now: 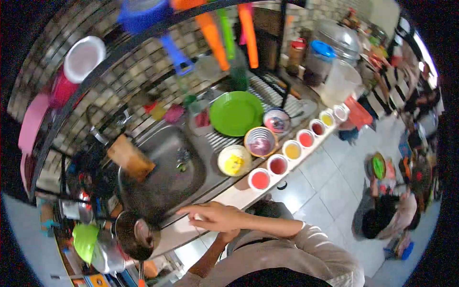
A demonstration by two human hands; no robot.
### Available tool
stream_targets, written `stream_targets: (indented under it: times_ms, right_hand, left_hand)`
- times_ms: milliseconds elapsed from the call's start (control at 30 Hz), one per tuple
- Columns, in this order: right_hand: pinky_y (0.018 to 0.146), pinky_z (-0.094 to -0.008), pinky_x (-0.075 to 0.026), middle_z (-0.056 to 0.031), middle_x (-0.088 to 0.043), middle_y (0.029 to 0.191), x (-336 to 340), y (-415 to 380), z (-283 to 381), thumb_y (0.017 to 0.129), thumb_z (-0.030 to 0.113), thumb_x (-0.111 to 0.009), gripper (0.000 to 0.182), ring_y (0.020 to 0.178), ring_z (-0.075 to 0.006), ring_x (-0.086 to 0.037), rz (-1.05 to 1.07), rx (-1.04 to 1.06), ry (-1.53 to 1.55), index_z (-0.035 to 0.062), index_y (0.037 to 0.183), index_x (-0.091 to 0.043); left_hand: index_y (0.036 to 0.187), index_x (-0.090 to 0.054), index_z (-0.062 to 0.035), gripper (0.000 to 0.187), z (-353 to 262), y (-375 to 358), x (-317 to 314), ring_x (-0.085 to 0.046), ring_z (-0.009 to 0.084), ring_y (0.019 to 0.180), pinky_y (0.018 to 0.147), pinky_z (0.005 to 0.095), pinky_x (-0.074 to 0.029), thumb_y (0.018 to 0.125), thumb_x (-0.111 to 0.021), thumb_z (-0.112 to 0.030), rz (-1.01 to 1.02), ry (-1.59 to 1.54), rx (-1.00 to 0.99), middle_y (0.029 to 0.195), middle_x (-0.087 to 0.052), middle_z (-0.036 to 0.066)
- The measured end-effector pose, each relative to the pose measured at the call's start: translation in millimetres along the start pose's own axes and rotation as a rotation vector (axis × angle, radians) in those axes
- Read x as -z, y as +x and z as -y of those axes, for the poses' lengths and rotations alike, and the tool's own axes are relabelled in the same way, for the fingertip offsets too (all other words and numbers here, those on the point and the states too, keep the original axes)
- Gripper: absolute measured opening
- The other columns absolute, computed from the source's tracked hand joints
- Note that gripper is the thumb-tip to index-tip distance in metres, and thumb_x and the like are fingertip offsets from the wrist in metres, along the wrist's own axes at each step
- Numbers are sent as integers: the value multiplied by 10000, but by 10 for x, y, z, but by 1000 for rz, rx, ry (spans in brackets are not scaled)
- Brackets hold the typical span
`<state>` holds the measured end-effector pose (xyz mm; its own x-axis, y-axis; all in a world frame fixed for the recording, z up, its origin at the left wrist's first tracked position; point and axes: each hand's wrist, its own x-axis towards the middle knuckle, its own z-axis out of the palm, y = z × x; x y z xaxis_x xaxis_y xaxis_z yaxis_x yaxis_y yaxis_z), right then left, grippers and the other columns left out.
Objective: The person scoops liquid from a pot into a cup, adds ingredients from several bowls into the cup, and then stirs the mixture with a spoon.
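Observation:
My right hand (213,216) reaches across my front over the counter's near edge, fingers stretched out, with nothing visible in it. My left hand (229,236) is beneath the right wrist; its fingers are mostly hidden. Beyond both lies the steel sink (167,184), with a wooden board (130,158) leaning at its left side. Along the counter edge runs a row of several small white cups with red, orange and yellow contents; the nearest is a red-filled cup (260,180). Behind them are a cream bowl (234,161) with yellow contents and an orange-rimmed bowl (261,142).
A green plate (236,113) rests on the ribbed drainboard. A dark pan (135,235) stands at the lower left. Overhead, a black rack (110,62) carries hanging utensils. A clear pitcher (340,82) stands far right; another person (389,215) is low on the tiled floor.

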<state>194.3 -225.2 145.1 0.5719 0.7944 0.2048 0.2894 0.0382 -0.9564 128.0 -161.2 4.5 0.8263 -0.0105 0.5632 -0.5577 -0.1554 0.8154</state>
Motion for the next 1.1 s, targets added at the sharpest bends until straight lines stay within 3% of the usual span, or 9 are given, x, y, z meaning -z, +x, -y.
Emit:
stream_targets:
  times_ms: [200, 267, 333, 400, 600, 767, 933, 1000, 1100]
  right_hand:
    - [636, -254, -427, -68, -569, 807, 1028, -1128, 115, 814, 136, -491, 258, 702, -136, -534, -748, -97, -164, 48, 1052, -532]
    - [570, -231, -413, -66, -578, 820, 1383, -1589, -169, 791, 87, -517, 222, 640, -94, -497, -1033, -222, -202, 32, 1002, -558]
    - [521, -230, -378, -63, -586, 820, 1778, -1937, -236, 783, 80, -524, 184, 585, -101, -462, -1256, -194, -438, 36, 955, -575]
    - [659, -271, -414, -92, -574, 857, 2150, -2291, -317, 763, 53, -531, 175, 695, -184, -512, -1331, -303, -643, 39, 928, -588]
    - [796, -349, -385, -99, -525, 1011, 3182, -2966, -713, 728, 49, -562, 251, 946, -279, -471, -1358, -316, -1143, 113, 969, -589]
    - [837, -397, -350, -79, -472, 1125, 3697, -3191, -927, 689, 83, -600, 316, 1006, -282, -435, -1093, -383, -1285, 174, 992, -596]
    - [819, -382, -337, -63, -494, 1085, 3944, -3281, -1000, 689, 127, -616, 193, 1009, -250, -433, -970, -394, -1222, 169, 874, -648]
    - [791, -372, -339, -53, -509, 1052, 3992, -3306, -1033, 688, 126, -614, 162, 988, -237, -447, -958, -371, -1241, 151, 844, -650]
    - [777, -367, -338, -47, -513, 1042, 4037, -3322, -1072, 686, 110, -610, 150, 971, -233, -460, -927, -330, -1207, 130, 832, -642]
  left_hand:
    - [834, -566, -40, 138, -304, 696, -882, -528, 261, 765, 686, 359, -424, 710, -570, -101, 321, -16, -225, 853, -553, 113]
    - [837, -581, -57, 139, -373, 846, -1239, -545, 248, 797, 705, 351, -423, 711, -584, -116, 505, -34, -110, 853, -570, 85]
    - [847, -581, -50, 147, -422, 999, -1633, -567, 251, 803, 729, 327, -446, 713, -604, -105, 629, 8, -129, 897, -577, 79]
    - [941, -557, -48, 246, -425, 1106, -2017, -558, 264, 856, 778, 330, -437, 722, -612, -147, 732, -4, -107, 1042, -525, 108]
    - [1139, -434, -58, 468, -279, 1370, -3093, -486, 321, 1014, 840, 383, -409, 731, -618, -192, 804, 30, -16, 1290, -299, 171]
    - [1173, -369, 35, 618, -13, 1651, -3885, -469, 393, 1016, 774, 385, -448, 693, -634, -248, 734, 224, -120, 1344, -89, 264]
    - [1185, -365, 51, 650, 135, 1816, -4229, -476, 392, 1004, 735, 373, -465, 684, -642, -256, 613, 382, -196, 1348, -74, 267]
    - [1212, -343, 31, 664, 171, 1818, -4296, -325, 371, 1169, 917, 402, -347, 671, -661, -185, 697, 291, 21, 1355, -84, 218]
    - [1205, -359, 30, 658, 223, 1831, -4358, -374, 363, 1132, 870, 392, -388, 667, -661, -200, 649, 392, -44, 1359, -79, 220]
